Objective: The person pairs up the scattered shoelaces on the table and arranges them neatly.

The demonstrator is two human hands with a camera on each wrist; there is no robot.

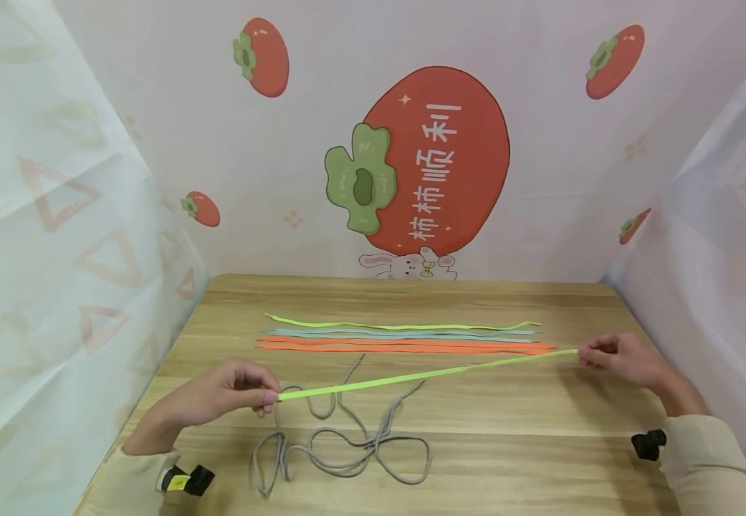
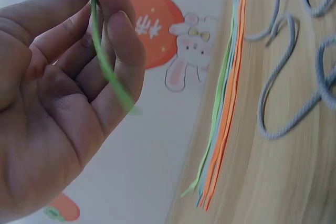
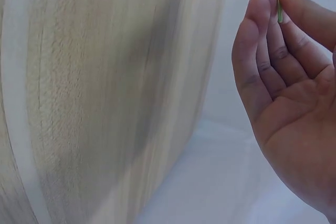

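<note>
Two hands hold one yellow-green lace (image 1: 424, 375) between them: the left hand (image 1: 227, 393) has a thumb-and-finger grip near one end and the right hand (image 1: 627, 362) pinches near the other. It runs nearly straight on a slant, in front of the row of laces and the tangled grey cord (image 1: 379, 435) on the wooden surface (image 1: 508, 416).

The likeliest slip, I judge, is at the right: very little lace shows past those fingertips, so a firm pull could draw it out. Lowered on this slant, it might fall across the orange laces (image 1: 347, 349) and nudge them, or the pale blue laces (image 1: 347, 332) and the other yellow-green lace (image 1: 405, 327) beyond, out of line. The left part could also catch on the cord's loops, since it passes over them in the head view.

Only the head view gives the whole span. The left wrist view adds a tail (image 2: 113, 80), blurred at its tip, that hangs past the left grip; the right wrist view shows a short stub (image 3: 280, 15) below the right one. From the head, the lace seems to cross the orange tips; the right wrist view shows a gap between those tips and the pinched end.
</note>
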